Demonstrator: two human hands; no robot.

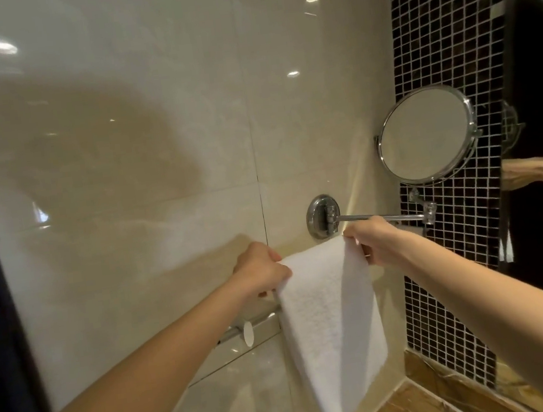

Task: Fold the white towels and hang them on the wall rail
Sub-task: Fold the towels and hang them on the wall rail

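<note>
A folded white towel (330, 319) hangs down in front of the beige tiled wall, held up by its two top corners. My left hand (259, 271) grips the top left corner. My right hand (376, 242) pinches the top right corner. The chrome wall rail (254, 322) runs low along the wall to the left of the towel; the rest of it is hidden behind the cloth. The towel's top edge sits above the rail, and whether the two touch cannot be seen.
A round chrome mirror (426, 135) on a folding arm (378, 217) sticks out from its wall mount (322, 216) just above my right hand. A dark mosaic tile strip (432, 46) runs down at right. A brown marble ledge (420, 404) lies below.
</note>
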